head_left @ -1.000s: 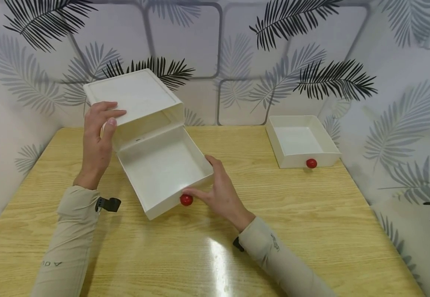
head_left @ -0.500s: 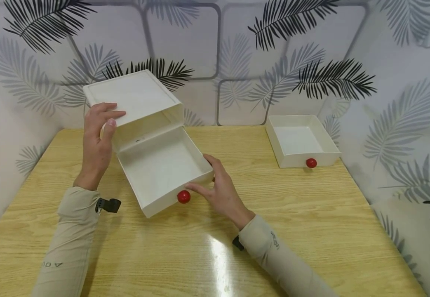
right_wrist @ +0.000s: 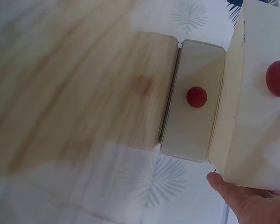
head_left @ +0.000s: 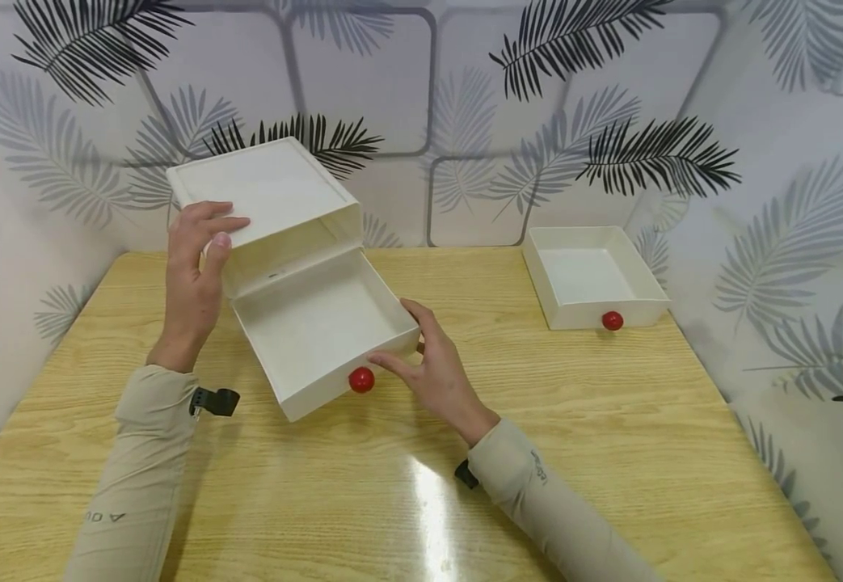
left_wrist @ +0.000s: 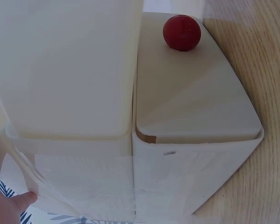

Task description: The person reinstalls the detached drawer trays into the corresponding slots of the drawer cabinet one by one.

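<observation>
A white cabinet (head_left: 261, 190) stands on the table with an empty drawer (head_left: 322, 315) drawn far out of its upper opening. On that drawer's front is a round red knob (head_left: 361, 380). My left hand (head_left: 195, 279) grips the cabinet's upper left edge, fingers over the top and thumb near the front. My right hand (head_left: 439, 376) holds the drawer's front right corner, its thumb on the front beside the knob and its forefinger along the side. Below, a lower drawer (right_wrist: 191, 130) with another red knob (right_wrist: 196, 97) sits in the cabinet; the head view hides it.
A second loose white drawer (head_left: 588, 275), also empty and red-knobbed, rests at the back right of the wooden table (head_left: 305, 501). Behind and beside the table hangs a leaf-patterned covering (head_left: 479, 113).
The drawer has slid slightly inward and its front has risen a little in view. My right thumb now lies farther from the knob; my left hand keeps its place on the cabinet.
</observation>
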`<state>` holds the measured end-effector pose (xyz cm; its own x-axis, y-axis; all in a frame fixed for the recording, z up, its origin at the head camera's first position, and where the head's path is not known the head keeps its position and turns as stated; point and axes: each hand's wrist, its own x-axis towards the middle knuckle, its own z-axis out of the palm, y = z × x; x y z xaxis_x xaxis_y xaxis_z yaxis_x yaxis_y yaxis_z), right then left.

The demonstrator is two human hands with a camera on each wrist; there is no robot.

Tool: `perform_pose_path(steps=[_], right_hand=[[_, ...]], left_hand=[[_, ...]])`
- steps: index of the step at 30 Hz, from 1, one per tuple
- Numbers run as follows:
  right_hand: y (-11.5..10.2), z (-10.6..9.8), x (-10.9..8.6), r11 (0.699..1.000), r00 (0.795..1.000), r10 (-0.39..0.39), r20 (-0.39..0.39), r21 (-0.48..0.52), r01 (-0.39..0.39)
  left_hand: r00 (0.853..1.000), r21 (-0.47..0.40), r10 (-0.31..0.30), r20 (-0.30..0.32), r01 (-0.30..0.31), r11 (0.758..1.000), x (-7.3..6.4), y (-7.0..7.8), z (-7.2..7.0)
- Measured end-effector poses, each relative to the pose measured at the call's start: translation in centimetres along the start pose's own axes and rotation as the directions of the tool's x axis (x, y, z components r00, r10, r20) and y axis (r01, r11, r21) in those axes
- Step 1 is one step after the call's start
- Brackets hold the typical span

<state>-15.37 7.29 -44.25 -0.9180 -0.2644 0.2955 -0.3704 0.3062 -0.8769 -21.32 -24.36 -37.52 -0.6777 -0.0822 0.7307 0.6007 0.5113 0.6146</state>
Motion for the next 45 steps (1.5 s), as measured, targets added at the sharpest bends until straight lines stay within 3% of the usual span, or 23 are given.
perform_pose_path(steps=[13, 19, 25, 34, 39, 45], right_hand=[[0.2, -0.9, 0.3, 0.999, 0.998, -0.004, -0.06, 0.046, 0.007], [0.7, -0.9, 0.8, 0.997, 0.997, -0.03, -0.072, 0.065, 0.035], [0.7, -0.5, 1.0, 0.997, 0.996, 0.001, -0.094, 0.081, 0.007], [0.6, 0.0, 1.2, 0.997, 0.997, -0.012, -0.082, 0.073, 0.018], [0.3, 0.0, 1.2, 0.999, 0.996, -0.005, -0.09, 0.053, 0.01], [0.5, 0.2, 1.3, 0.999, 0.996, -0.008, -0.092, 0.034, 0.011]], left_hand=[[1.0, -0.031, 0.014, -0.013, -0.015, 0.999, 0.3, 0.0, 1.3], [0.999, -0.039, 0.009, -0.03, -0.01, 0.999, 0.3, 1.2, 1.5], [1.0, -0.041, 0.0, -0.016, -0.001, 0.999, 0.1, 2.6, 1.1], [1.0, -0.028, -0.007, -0.027, 0.007, 1.0, -0.1, 1.9, 0.5], [1.0, -0.043, 0.005, -0.024, -0.006, 0.999, -0.1, 2.8, 0.5], [1.0, -0.032, -0.009, -0.022, 0.008, 0.999, -0.2, 2.8, 0.3]])
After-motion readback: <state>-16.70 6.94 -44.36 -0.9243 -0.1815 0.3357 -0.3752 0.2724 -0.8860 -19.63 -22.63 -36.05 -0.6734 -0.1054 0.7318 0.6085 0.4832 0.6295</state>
